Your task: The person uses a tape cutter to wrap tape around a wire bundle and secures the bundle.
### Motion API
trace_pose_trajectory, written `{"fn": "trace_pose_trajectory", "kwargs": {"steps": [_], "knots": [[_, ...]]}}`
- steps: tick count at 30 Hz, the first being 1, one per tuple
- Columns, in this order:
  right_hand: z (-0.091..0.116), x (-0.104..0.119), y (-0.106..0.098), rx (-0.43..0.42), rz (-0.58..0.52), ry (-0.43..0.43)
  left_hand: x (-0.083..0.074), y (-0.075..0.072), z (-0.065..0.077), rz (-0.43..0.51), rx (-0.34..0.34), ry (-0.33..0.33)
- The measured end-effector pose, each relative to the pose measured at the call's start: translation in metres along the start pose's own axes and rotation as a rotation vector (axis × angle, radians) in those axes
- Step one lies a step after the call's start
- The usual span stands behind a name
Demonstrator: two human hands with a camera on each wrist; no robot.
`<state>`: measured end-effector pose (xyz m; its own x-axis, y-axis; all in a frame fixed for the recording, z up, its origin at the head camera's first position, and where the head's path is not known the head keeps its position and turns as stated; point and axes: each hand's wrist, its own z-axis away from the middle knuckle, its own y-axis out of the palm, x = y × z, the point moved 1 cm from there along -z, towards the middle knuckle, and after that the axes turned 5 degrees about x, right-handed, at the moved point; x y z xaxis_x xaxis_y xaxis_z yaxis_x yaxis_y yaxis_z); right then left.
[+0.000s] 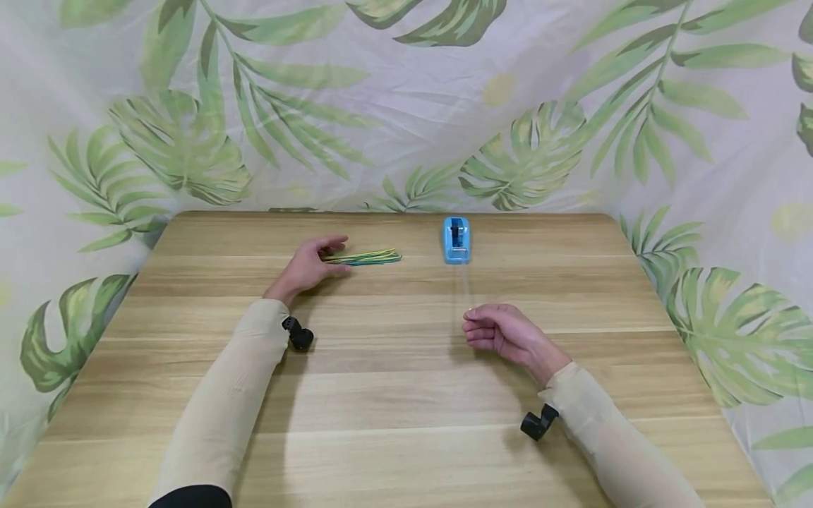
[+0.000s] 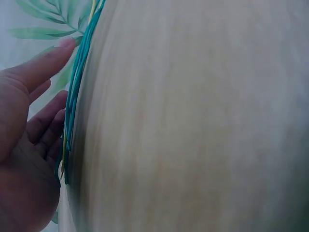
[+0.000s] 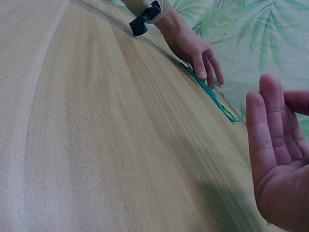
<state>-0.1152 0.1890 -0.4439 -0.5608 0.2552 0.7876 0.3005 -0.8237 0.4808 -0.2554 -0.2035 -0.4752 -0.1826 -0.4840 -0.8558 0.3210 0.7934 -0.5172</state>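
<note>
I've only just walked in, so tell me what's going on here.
At a table, a person's right grip pinches clear tape that runs from the blue dispenser. The left grip has its thumb and fingers spread about one end of the green and yellow strands, left of the dispenser; whether it touches them is unclear.

The worktop (image 1: 381,423) extends from the lower frame edge to the fabric backdrop (image 1: 413,106) behind it. The tape dispenser (image 1: 456,241) sits near the worktop's rear edge, right of upper centre. The wire bundle (image 1: 375,258) lies to its left, beside the left hand (image 1: 310,264). The tape strip (image 1: 466,283) runs from the tape dispenser down to the right hand (image 1: 504,333).
</note>
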Motion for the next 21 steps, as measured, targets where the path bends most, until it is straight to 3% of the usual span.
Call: {"fn": "trace_pose_trajectory", "kwargs": {"steps": [11,21], "knots": [[-0.001,-0.001,-0.003,-0.009,-0.001,0.002,0.004,0.001,-0.004,-0.109,0.031,-0.016],[-0.002,-0.002,-0.004,-0.021,0.001,0.001,-0.005,-0.006,-0.01,-0.223,0.152,-0.062]]}}
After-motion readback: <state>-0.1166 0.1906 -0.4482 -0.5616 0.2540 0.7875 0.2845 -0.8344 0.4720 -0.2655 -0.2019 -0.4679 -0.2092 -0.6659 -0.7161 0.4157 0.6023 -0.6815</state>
